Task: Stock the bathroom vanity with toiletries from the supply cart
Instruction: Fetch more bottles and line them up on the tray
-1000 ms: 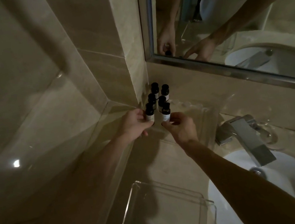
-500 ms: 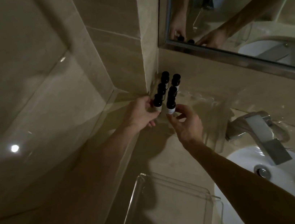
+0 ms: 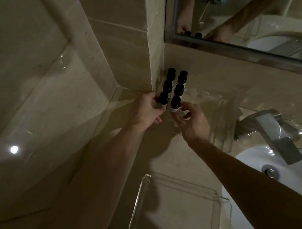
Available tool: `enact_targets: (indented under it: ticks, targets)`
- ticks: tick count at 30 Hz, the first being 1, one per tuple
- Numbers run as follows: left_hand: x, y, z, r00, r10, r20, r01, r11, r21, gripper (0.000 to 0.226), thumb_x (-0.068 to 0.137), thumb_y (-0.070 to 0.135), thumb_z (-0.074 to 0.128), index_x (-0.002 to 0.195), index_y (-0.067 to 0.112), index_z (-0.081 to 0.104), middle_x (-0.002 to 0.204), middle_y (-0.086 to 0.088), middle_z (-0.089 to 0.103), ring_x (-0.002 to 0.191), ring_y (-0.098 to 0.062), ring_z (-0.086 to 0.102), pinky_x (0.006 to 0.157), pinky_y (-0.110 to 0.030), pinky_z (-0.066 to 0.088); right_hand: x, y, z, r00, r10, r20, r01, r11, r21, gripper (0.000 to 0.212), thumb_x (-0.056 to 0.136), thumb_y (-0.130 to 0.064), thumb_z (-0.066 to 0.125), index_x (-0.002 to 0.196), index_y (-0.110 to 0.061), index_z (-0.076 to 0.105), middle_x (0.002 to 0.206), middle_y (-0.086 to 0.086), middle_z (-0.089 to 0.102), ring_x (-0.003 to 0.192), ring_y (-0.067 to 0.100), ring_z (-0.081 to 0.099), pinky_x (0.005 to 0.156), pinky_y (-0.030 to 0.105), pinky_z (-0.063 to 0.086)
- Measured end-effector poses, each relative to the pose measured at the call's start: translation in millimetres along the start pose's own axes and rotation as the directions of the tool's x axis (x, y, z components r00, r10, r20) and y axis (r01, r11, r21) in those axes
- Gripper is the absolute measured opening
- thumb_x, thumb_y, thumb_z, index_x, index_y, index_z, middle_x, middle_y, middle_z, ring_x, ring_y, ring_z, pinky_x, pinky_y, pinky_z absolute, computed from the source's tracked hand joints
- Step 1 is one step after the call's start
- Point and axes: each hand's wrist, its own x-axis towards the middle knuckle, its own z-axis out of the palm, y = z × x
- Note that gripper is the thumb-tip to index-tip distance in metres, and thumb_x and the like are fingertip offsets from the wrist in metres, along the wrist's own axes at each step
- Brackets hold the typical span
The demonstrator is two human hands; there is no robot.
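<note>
Presently the left hand curls round the front-left bottle, one of six black-capped bottles standing in two rows at the back corner of the counter, seemingly within a clear tray. The right hand pinches the front-right bottle near its base. Judged step: squaring the rows. Next move calls for releasing both without toppling neighbours, then fetching further stock.

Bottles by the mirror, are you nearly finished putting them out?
Nearly. Six black-capped bottles already stand in two rows of three. The left hand holds the front left bottle and the right hand pinches the front right bottle. Left: letting go, and perhaps filling the clear tray.
</note>
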Motion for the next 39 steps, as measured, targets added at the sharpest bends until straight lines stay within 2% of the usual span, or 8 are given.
enact_targets:
  ticks: [5, 12, 17, 23, 26, 29, 34, 39]
  targets:
    - [0.1, -0.3, 1.6, 1.000, 0.001, 0.003, -0.001, 1.000, -0.016, 0.024, 0.091, 0.009, 0.073, 0.109, 0.017, 0.060, 0.118, 0.004, 0.060, 0.055, -0.023, 0.071, 0.061, -0.053, 0.062, 0.9, 2.5, 4.2, 1.000, 0.005, -0.030, -0.005, 1.000, -0.011, 0.036, 0.086, -0.056, 0.068, 0.117, -0.039, 0.064, 0.107, -0.013, 0.063, 0.085, 0.004, 0.062, 0.070, 0.035, 0.057]
    - [-3.1, 3.6, 0.8, 1.000, 0.003, -0.019, -0.003, 1.000, -0.014, 0.028, 0.092, 0.007, 0.072, 0.118, 0.009, 0.061, 0.116, 0.002, 0.061, 0.052, -0.017, 0.069, 0.052, -0.036, 0.059, 1.0, 4.0, 3.0, 1.000, 0.003, -0.013, -0.003, 1.000, 0.016, 0.032, 0.088, -0.052, 0.069, 0.116, -0.037, 0.065, 0.099, -0.012, 0.063, 0.084, 0.006, 0.062, 0.066, 0.028, 0.050]
    - [-3.2, 2.3, 1.7, 1.000, 0.000, -0.018, 0.000, 1.000, -0.032, 0.031, 0.092, 0.006, 0.071, 0.121, 0.008, 0.060, 0.129, -0.005, 0.059, 0.051, -0.013, 0.068, 0.048, -0.026, 0.056, 3.1, 7.3, 3.5, 1.000, -0.001, -0.001, 0.001, 1.000, 0.026, 0.032, 0.088, -0.056, 0.068, 0.114, -0.037, 0.065, 0.097, -0.013, 0.064, 0.084, 0.006, 0.062, 0.065, 0.029, 0.052]
    - [-4.1, 1.3, 2.6, 1.000, 0.000, -0.021, -0.001, 0.999, -0.047, 0.030, 0.093, 0.005, 0.069, 0.121, 0.007, 0.059, 0.131, -0.010, 0.061, 0.052, -0.013, 0.067, 0.047, -0.024, 0.053, 2.4, 7.2, 4.7, 1.000, 0.023, -0.011, -0.022, 0.999, 0.036, 0.037, 0.085, -0.058, 0.069, 0.115, -0.035, 0.067, 0.094, -0.013, 0.066, 0.082, 0.005, 0.063, 0.068, 0.036, 0.057]
    - [-6.3, 2.8, 2.2, 1.000, -0.001, -0.026, 0.000, 0.999, -0.036, 0.034, 0.093, 0.007, 0.070, 0.125, 0.007, 0.058, 0.129, -0.003, 0.059, 0.054, -0.012, 0.068, 0.047, -0.022, 0.052, 1.9, 5.9, 5.0, 1.000, 0.031, 0.001, -0.031, 0.999, 0.020, 0.043, 0.083, -0.063, 0.067, 0.117, -0.037, 0.065, 0.097, -0.015, 0.066, 0.084, 0.004, 0.063, 0.069, 0.038, 0.058]
    - [-8.1, 2.8, 2.7, 0.999, 0.007, -0.040, -0.008, 1.000, -0.024, 0.032, 0.092, 0.008, 0.071, 0.122, 0.009, 0.060, 0.123, 0.000, 0.060, 0.054, -0.012, 0.069, 0.048, -0.025, 0.055, 2.9, 0.2, 7.1, 0.998, 0.060, -0.004, -0.060, 0.998, -0.017, 0.046, 0.080, -0.066, 0.065, 0.116, -0.037, 0.066, 0.099, -0.016, 0.066, 0.084, 0.004, 0.064, 0.069, 0.037, 0.059]
    - [-5.0, -0.2, 4.6, 0.999, 0.006, -0.040, -0.008, 0.999, -0.033, 0.030, 0.091, 0.006, 0.072, 0.119, 0.009, 0.060, 0.127, -0.005, 0.063, 0.052, -0.012, 0.069, 0.044, -0.023, 0.051, 1.8, -4.6, 8.8, 0.996, 0.075, -0.044, -0.076, 0.997, -0.016, 0.039, 0.084, -0.057, 0.068, 0.115, -0.033, 0.068, 0.098, -0.013, 0.067, 0.084, 0.007, 0.064, 0.070, 0.038, 0.058]
    - [-3.4, -3.2, 5.1, 0.999, 0.002, -0.038, -0.003, 0.999, -0.036, 0.026, 0.091, 0.007, 0.072, 0.112, 0.014, 0.059, 0.120, -0.006, 0.066, 0.055, -0.016, 0.070, 0.046, -0.025, 0.052, 0.9, -7.5, 6.7, 0.996, 0.074, -0.052, -0.075, 0.997, -0.019, 0.038, 0.085, -0.054, 0.070, 0.115, -0.032, 0.069, 0.096, -0.015, 0.064, 0.085, 0.007, 0.064, 0.068, 0.032, 0.055]
